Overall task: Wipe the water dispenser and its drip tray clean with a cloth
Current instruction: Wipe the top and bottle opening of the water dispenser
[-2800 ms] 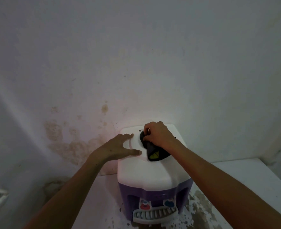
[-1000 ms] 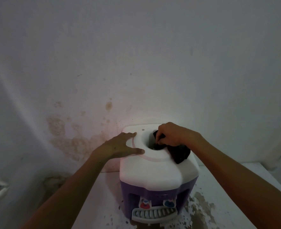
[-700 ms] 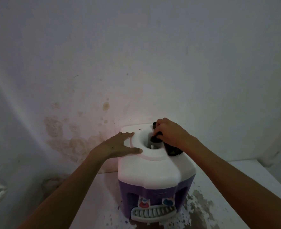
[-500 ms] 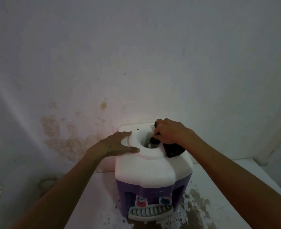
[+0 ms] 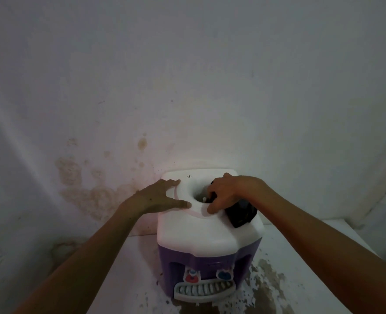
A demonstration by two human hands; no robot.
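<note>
The left hand (image 5: 158,198) lies flat, steadying the water dispenser (image 5: 208,232); the right hand (image 5: 226,193) grips the dark cloth (image 5: 240,213), wiping the bottle well beneath.

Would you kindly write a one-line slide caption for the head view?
Right hand works a dark cloth into the water dispenser top opening while the left hand rests flat beside it.

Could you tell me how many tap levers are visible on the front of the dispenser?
2: a red tap lever on the left and a blue tap lever on the right, above the drip tray.
</note>
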